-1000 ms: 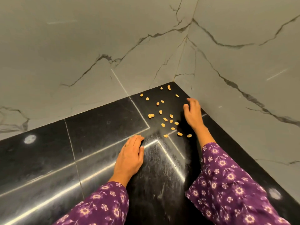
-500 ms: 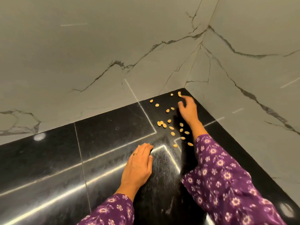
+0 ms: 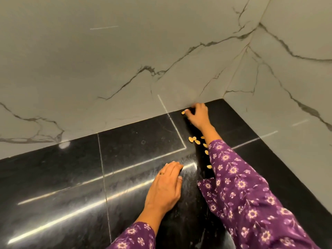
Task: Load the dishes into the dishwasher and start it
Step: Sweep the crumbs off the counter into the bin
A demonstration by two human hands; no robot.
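My left hand (image 3: 166, 184) lies flat on the black stone countertop (image 3: 71, 177), fingers straight and together, a ring (image 3: 161, 173) on one. My right hand (image 3: 198, 115) reaches into the far corner at one o'clock, fingers curled; it is blurred, so I cannot tell whether it pinches anything. One pale seed (image 3: 183, 112) lies just beside its fingertips at nine o'clock. More seeds (image 3: 193, 139) trail along my wrist and purple floral sleeve (image 3: 242, 194), below the grey veined wall (image 3: 89, 69).
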